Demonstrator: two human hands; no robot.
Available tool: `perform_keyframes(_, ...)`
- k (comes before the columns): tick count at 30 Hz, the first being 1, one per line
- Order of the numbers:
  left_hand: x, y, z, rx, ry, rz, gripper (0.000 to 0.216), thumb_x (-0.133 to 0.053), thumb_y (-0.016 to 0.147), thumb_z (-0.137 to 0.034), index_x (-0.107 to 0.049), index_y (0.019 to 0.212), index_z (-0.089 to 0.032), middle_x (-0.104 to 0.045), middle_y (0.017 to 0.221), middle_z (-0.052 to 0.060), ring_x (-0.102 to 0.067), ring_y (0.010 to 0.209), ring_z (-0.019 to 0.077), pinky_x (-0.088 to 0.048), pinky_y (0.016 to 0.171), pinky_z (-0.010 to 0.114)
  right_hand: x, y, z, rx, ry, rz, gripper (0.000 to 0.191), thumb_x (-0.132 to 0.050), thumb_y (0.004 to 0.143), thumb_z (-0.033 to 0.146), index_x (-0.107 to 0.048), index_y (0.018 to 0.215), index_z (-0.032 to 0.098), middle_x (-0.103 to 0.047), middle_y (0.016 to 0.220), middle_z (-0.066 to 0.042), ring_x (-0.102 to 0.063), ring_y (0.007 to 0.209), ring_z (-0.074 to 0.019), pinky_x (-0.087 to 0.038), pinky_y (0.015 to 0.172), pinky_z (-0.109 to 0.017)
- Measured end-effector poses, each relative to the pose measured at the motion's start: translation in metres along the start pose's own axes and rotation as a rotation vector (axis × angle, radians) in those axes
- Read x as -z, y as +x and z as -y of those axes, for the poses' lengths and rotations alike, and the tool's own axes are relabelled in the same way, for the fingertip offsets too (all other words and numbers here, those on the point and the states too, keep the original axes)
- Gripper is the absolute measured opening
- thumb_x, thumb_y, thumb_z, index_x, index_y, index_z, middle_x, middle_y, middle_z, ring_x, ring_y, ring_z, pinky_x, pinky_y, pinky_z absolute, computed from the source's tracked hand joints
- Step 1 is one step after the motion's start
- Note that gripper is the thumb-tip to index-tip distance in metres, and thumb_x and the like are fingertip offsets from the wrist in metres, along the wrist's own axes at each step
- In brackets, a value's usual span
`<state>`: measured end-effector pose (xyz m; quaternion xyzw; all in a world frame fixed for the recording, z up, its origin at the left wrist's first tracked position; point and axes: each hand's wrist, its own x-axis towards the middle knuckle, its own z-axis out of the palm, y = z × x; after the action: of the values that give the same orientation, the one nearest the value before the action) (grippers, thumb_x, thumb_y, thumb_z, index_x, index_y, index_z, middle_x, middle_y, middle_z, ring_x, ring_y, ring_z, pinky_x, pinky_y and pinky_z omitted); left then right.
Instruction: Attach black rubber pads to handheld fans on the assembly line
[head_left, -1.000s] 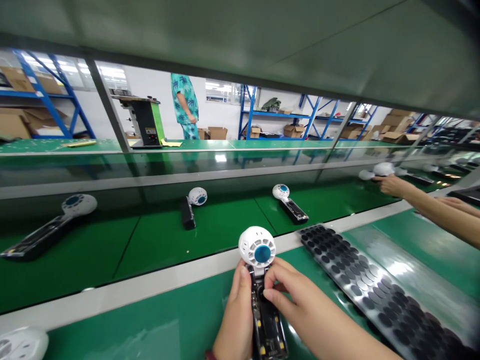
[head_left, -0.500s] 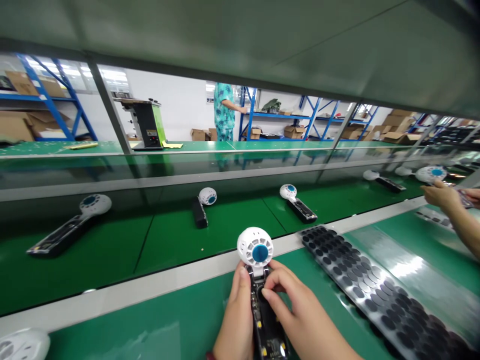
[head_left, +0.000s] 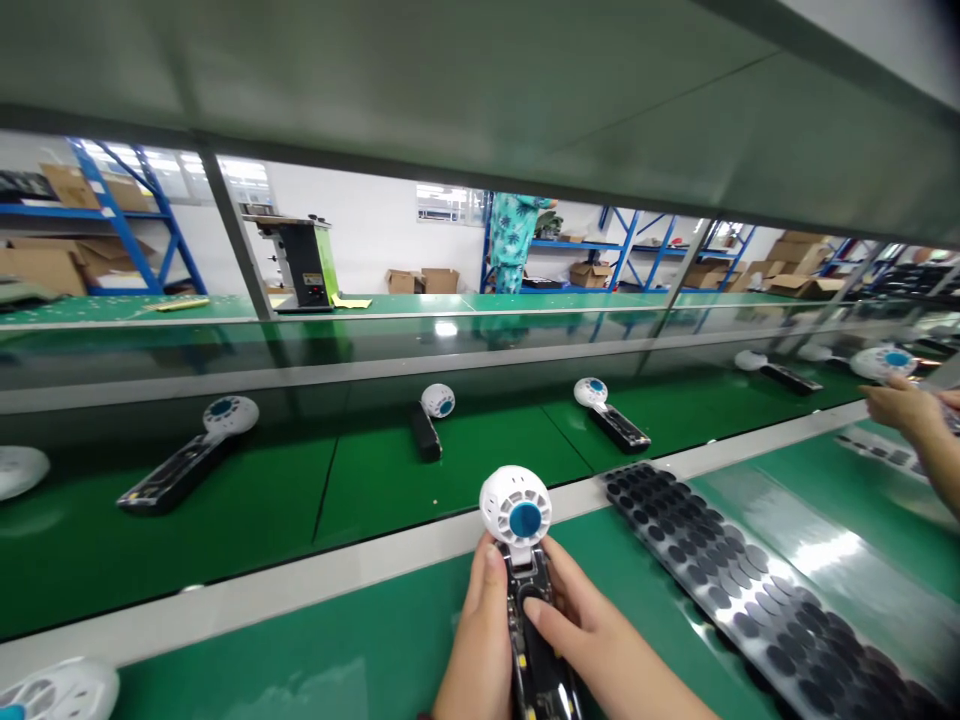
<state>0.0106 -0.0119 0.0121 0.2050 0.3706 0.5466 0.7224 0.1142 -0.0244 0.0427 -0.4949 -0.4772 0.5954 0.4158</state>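
One white-headed, blue-centred black device (head_left: 529,572) is clamped by left hand (head_left: 480,635) and right hand (head_left: 589,625) fingers; nearby, one black-disc sheet (head_left: 739,580).

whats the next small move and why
Perhaps have the right hand press its thumb gently down: that thumb lies on the face of the long black plastic handle, and the left hand holds the opposite side, so it looks braced.

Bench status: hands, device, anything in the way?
Left hand grips device; right hand on it, thumb on black handle. White head at far end, blue centre showing. No obstruction seen; sheet of black discs to right.
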Motion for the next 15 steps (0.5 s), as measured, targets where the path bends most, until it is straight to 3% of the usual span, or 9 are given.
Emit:
perform_keyframes(5, 0.004, 0.009, 0.010, -0.030, -0.010, 0.035, 0.056, -0.056, 0.071, -0.056, -0.053, 0.115, -0.021, -0.059, 0.115, 0.010, -0.052, 0.109, 0.0274, -0.038, 0.093, 0.036, -0.005, -0.001, 0.000, 0.055, 0.183, -0.068, 0.048, -0.065, 0.065, 0.030, -0.049, 0.110, 0.022, -0.066, 0.098, -0.005, -0.061, 0.092, -0.0236, -0.044, 0.084, -0.036)
perform_keyframes(8, 0.002, 0.012, 0.008, 0.027, -0.091, 0.068, 0.073, -0.054, 0.068, -0.062, -0.035, 0.129, -0.026, -0.057, 0.116, 0.013, -0.053, 0.105, 0.0285, -0.039, 0.089, 0.040, 0.002, 0.012, -0.002, 0.094, 0.131, -0.182, 0.048, -0.066, 0.062, 0.032, -0.053, 0.107, 0.021, -0.068, 0.085, -0.004, -0.064, 0.082, -0.0247, -0.047, 0.075, -0.037)
perform_keyframes(11, -0.003, 0.010, -0.001, 0.191, -0.111, 0.044, 0.078, -0.037, 0.069, -0.072, -0.011, 0.134, -0.039, -0.050, 0.119, 0.013, -0.056, 0.095, 0.0301, -0.042, 0.077, 0.049, 0.020, 0.047, 0.008, 0.123, -0.033, -0.349, 0.043, -0.062, 0.069, 0.035, -0.055, 0.109, 0.020, -0.068, 0.082, -0.003, -0.064, 0.076, -0.0238, -0.049, 0.069, -0.035)
perform_keyframes(15, -0.008, 0.009, -0.009, 0.238, -0.048, -0.024, 0.074, -0.022, 0.069, -0.076, -0.010, 0.133, -0.040, -0.036, 0.125, 0.016, -0.051, 0.099, 0.0330, -0.044, 0.069, 0.048, 0.044, 0.112, 0.028, 0.125, -0.183, -0.421, 0.032, -0.054, 0.083, 0.034, -0.053, 0.109, 0.016, -0.065, 0.089, -0.003, -0.063, 0.073, -0.0171, -0.050, 0.067, -0.033)
